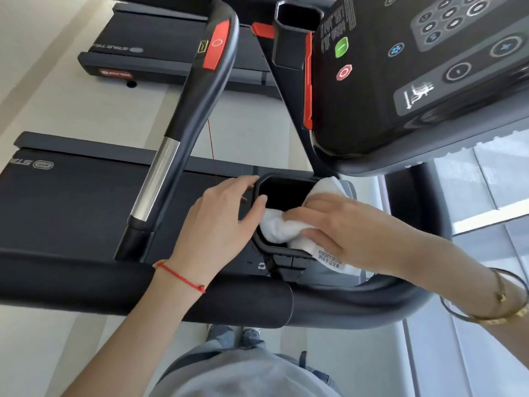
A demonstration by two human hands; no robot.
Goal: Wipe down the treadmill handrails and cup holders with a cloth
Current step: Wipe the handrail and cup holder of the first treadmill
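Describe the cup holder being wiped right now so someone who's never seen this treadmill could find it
Start at the black control console and drop to its lower near corner. There sits a black angular-rimmed cup holder. Unlike the other cup holder farther off, this one has a white cloth draped over its rim and a hand on each side.

floor: pale cream smooth floor [71,90] | furniture: second dark grey treadmill deck with red-and-white logo badge [160,57] alongside, farther off | window: large glass window panes with pale frame [486,196] at right | light: bright daylight, soft shadows
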